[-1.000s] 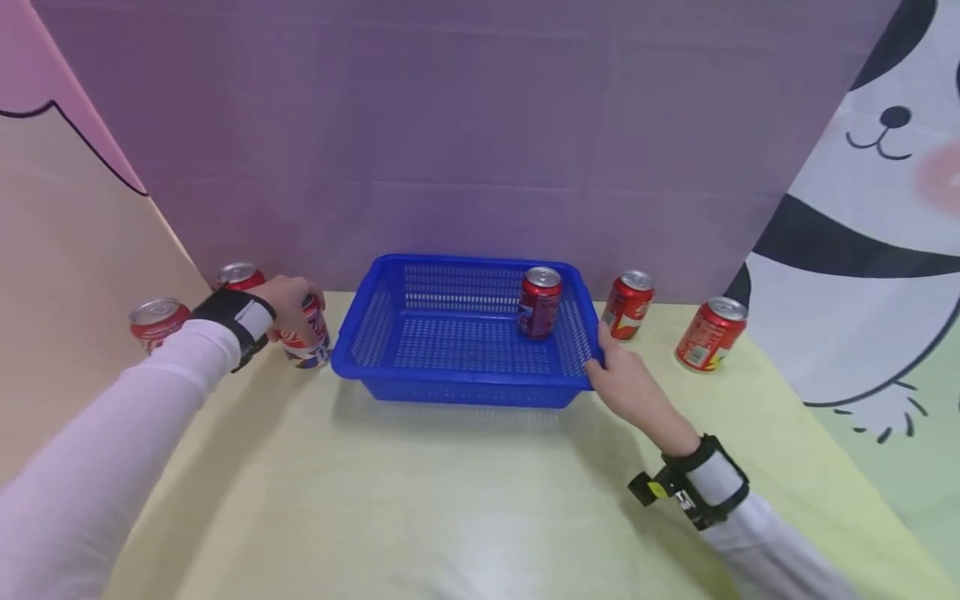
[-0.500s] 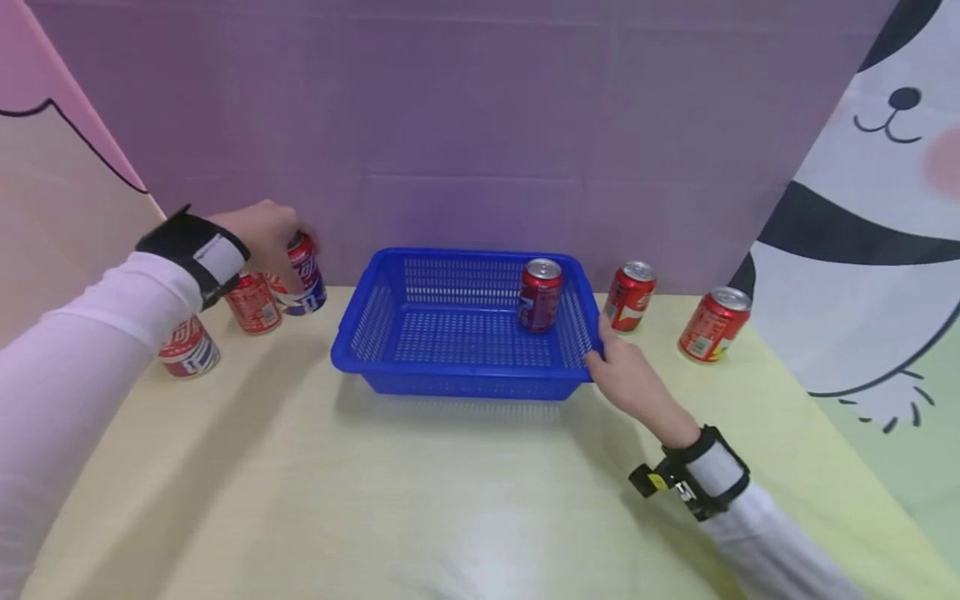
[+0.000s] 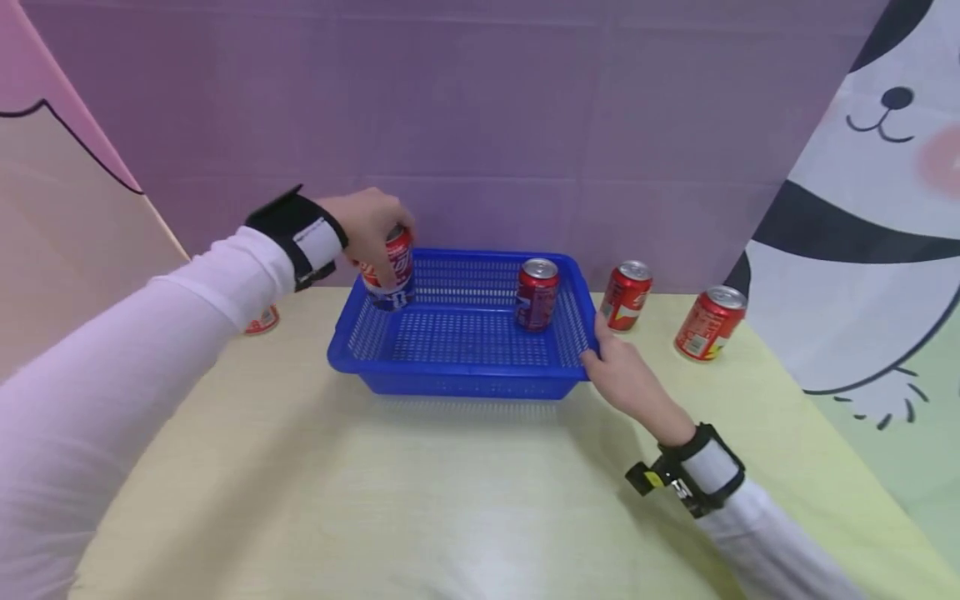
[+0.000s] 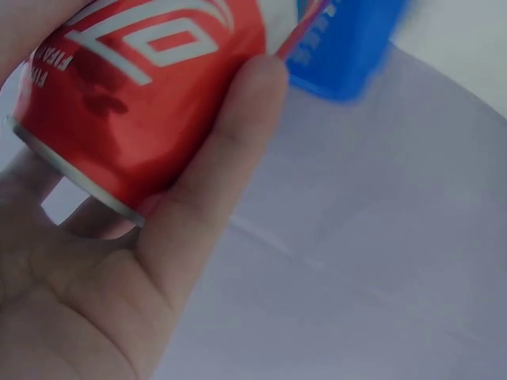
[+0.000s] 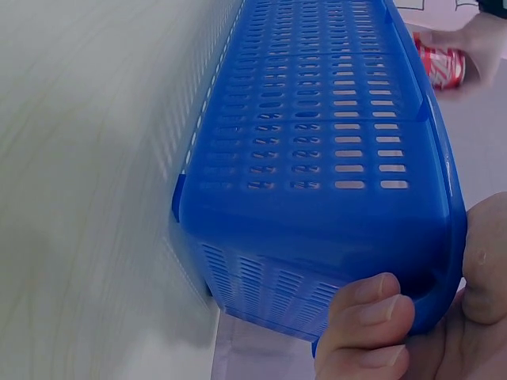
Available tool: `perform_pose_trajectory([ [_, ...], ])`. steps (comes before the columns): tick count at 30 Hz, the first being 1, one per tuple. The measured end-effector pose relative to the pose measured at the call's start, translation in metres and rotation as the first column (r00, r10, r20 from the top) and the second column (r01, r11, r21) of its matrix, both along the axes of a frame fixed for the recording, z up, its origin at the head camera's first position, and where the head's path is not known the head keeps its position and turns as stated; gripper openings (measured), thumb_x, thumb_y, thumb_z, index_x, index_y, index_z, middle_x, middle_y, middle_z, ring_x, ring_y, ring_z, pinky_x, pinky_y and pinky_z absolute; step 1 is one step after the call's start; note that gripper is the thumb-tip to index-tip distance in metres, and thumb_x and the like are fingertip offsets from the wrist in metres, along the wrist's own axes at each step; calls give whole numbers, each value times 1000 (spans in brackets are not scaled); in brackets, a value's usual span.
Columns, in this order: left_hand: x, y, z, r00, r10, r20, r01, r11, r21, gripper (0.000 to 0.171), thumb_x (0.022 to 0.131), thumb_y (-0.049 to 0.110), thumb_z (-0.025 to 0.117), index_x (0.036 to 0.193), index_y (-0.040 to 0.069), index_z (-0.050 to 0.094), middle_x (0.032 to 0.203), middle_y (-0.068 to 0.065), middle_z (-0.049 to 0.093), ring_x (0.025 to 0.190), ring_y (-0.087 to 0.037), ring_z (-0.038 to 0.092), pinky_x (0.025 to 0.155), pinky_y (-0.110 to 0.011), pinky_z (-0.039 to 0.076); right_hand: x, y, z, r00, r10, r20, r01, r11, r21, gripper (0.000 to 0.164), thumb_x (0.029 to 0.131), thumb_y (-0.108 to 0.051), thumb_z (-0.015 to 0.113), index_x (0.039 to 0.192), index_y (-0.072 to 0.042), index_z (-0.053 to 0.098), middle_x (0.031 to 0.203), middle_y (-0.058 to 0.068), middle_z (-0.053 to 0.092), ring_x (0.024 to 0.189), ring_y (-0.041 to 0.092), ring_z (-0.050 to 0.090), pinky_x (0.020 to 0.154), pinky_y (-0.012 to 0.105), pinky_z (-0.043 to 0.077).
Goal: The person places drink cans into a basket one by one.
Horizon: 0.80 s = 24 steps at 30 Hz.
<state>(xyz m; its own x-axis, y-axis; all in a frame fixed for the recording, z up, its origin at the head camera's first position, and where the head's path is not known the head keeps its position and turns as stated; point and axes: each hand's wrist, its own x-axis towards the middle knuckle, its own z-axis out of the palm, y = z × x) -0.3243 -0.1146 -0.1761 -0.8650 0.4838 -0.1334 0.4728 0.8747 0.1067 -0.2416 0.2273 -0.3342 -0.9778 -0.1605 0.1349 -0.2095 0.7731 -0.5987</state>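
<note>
My left hand [image 3: 371, 229] grips a red soda can [image 3: 396, 258] from above, over the left end of the blue plastic basket [image 3: 465, 379]. In the left wrist view the fingers wrap round the can [image 4: 150, 95], which has white lettering and a metal rim. My right hand [image 3: 626, 375] holds the basket's right rim at the near corner, thumb on one side and curled fingers on the other, as the right wrist view shows. Inside the basket, towards its right end, another red can [image 3: 537, 296] stands upright.
Two red cans stand right of the basket: a nearer-in can [image 3: 627, 296] and a farther can [image 3: 711, 323]. At the left, a can [image 3: 262, 321] shows mostly hidden behind my left forearm. A purple cloth [image 3: 480, 125] hangs behind the pale yellow table [image 3: 420, 492].
My left hand lifted the can from the table left of the basket and carried it rightward over the basket's left end. The right hand stays on the rim; the basket barely shifts.
</note>
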Motion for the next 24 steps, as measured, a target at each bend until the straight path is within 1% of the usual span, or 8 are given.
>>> perform_pose_trajectory([
  [3, -5, 24, -13, 998, -42, -37, 42, 999, 10, 67, 69, 18, 89, 129, 7, 61, 118, -15, 61, 103, -30, 60, 76, -40, 58, 1, 0, -1, 1000, -4, -5, 4, 1000, -4, 66, 99, -10, 42, 151, 13, 8, 129, 35, 51, 81, 32, 58, 59, 36, 44],
  [5, -9, 37, -25, 997, -55, -62, 56, 998, 19, 67, 68, 18, 89, 128, 7, 62, 117, -13, 62, 102, -28, 61, 81, -41, 56, 1, -1, -2, 1000, -5, -7, 5, 1000, -4, 66, 99, -10, 41, 151, 13, 8, 126, 34, 52, 78, 31, 58, 57, 35, 43],
  [9, -20, 53, -45, 995, -55, -84, 58, 998, 34, 67, 65, 18, 90, 127, 9, 64, 113, -10, 63, 99, -26, 61, 78, -40, 56, 3, -4, -3, 1000, -3, -8, 3, 1000, -2, 66, 99, -10, 41, 151, 12, 8, 120, 31, 55, 73, 29, 58, 55, 35, 43],
  [13, -32, 60, -61, 994, -44, -96, 45, 999, 18, 71, 64, 18, 91, 129, 9, 63, 114, -10, 63, 100, -27, 62, 80, -41, 55, 5, -10, -2, 1000, 6, -11, -6, 1000, -1, 65, 99, -10, 40, 151, 13, 8, 118, 31, 56, 74, 28, 58, 57, 36, 44],
  [16, -39, 64, -70, 995, -38, -96, 40, 999, 18, 72, 62, 18, 92, 128, 9, 63, 113, -9, 63, 100, -27, 62, 80, -41, 55, 5, -14, -2, 1000, 7, 2, -7, 1000, -1, 65, 99, -11, 40, 151, 12, 8, 116, 29, 57, 69, 25, 57, 55, 35, 43],
  [19, -45, 69, -78, 995, -29, -94, 30, 999, 14, 70, 60, 18, 93, 125, 10, 66, 108, -7, 63, 97, -26, 61, 79, -40, 55, 6, -18, -2, 1000, 10, 22, -10, 1000, -4, 66, 100, -13, 39, 152, 11, 6, 103, 25, 60, 58, 22, 51, 50, 33, 41],
  [22, -47, 74, -83, 996, -22, -90, 23, 1000, 7, 68, 59, 18, 93, 122, 11, 68, 105, -6, 63, 95, -26, 61, 77, -40, 55, 7, -22, -2, 1000, 13, 27, -13, 1000, -10, 67, 100, -14, 39, 152, 11, 6, 93, 21, 59, 53, 19, 48, 48, 32, 40],
  [24, -47, 78, -84, 996, -19, -84, 20, 1000, 5, 67, 60, 17, 93, 122, 11, 67, 105, -6, 62, 96, -26, 60, 78, -41, 54, 8, -24, -2, 1000, 12, 24, -12, 1000, -15, 67, 100, -14, 40, 152, 11, 6, 92, 19, 59, 53, 18, 48, 47, 32, 39],
])
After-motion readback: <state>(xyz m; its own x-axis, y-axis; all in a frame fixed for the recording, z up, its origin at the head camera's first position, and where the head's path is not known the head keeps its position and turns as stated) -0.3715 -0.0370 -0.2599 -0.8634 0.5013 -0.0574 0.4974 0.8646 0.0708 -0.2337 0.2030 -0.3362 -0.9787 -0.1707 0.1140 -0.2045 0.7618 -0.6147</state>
